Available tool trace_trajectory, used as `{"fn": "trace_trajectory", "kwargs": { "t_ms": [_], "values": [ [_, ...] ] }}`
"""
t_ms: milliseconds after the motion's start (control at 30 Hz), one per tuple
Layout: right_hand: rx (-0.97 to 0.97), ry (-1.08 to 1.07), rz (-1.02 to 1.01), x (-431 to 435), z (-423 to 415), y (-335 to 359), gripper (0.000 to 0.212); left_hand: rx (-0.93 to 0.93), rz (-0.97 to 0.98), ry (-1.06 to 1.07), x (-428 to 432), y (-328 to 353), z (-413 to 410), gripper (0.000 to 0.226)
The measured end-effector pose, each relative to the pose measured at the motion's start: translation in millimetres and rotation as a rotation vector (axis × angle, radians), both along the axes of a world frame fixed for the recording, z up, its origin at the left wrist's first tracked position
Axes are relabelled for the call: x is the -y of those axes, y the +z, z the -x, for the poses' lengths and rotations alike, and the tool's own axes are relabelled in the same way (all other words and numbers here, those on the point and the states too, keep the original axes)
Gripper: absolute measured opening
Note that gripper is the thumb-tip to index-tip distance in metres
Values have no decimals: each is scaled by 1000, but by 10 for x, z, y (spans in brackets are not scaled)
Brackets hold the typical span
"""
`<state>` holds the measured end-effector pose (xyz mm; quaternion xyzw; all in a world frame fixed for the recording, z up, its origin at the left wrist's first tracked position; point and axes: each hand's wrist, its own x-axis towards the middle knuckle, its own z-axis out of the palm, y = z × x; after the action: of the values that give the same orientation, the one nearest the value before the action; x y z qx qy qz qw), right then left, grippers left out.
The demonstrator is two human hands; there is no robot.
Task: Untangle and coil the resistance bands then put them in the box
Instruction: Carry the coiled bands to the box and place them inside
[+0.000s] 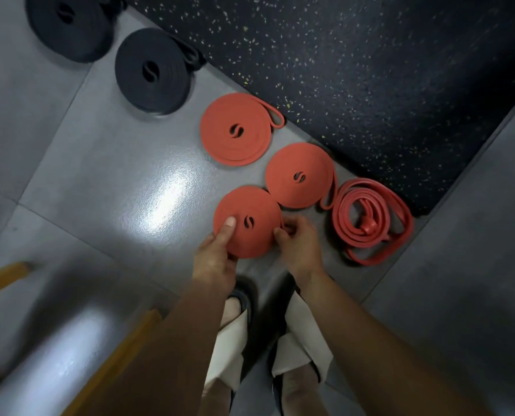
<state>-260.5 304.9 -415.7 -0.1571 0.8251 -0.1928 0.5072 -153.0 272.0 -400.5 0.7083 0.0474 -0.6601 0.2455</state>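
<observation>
A tightly coiled red band is held between both hands just above the grey floor. My left hand grips its left edge with the thumb pressed on top. My right hand pinches its right edge. Two more coiled red bands lie beyond it, one in the middle and one farther back. A loose, tangled red band lies on the floor to the right. Two coiled black bands lie at the upper left.
A black speckled rubber mat covers the floor behind the bands. Yellow wooden edges show at the lower left, blurred. My feet in sandals stand below the hands on the grey tiled floor.
</observation>
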Motion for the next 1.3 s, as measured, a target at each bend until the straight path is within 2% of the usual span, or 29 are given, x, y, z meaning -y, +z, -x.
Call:
{"fn": "trace_trajectory", "kwargs": {
  "t_ms": [67,167,267,367,400,467,533,600,767,867,933,967,1033,1133,1200,1300],
  "values": [
    [32,-36,-2,7,-21,15,18,-66,-42,77,-21,7,39,3],
    [17,-10,-19,-23,-51,25,17,-161,-75,149,-35,6,89,19],
    [16,-69,14,-49,-74,37,15,-166,-53,132,-51,-33,74,23],
    [67,-109,8,-49,-27,60,11,-277,-102,121,-80,-22,51,40],
    [96,-144,7,-46,-15,67,11,-326,-123,113,-89,-22,52,41],
    [113,-155,4,-52,4,63,13,-380,-131,123,-98,-32,62,29],
    [82,-89,4,-37,9,95,7,-378,-104,143,-93,-55,83,20],
    [63,-66,25,-40,2,107,1,-361,-86,147,-92,-74,86,22],
    [89,-40,58,-83,30,105,14,-304,-82,126,-78,-60,101,40],
    [156,-37,41,-77,123,143,26,-281,-61,119,-82,-63,107,41],
    [180,-44,47,-38,204,197,24,-286,-50,110,-76,-68,105,40],
    [140,-28,74,-15,255,217,19,-292,-47,110,-67,-69,101,38],
    [-70,74,142,17,394,227,9,-286,-48,121,-56,-68,84,37],
    [-351,200,180,161,612,223,36,-283,-32,159,-50,-71,49,41],
    [-430,264,115,313,718,193,52,-278,-3,173,-35,-68,23,36],
    [-475,355,-51,533,796,103,60,-255,26,157,5,-72,-14,26]
  ]
}}
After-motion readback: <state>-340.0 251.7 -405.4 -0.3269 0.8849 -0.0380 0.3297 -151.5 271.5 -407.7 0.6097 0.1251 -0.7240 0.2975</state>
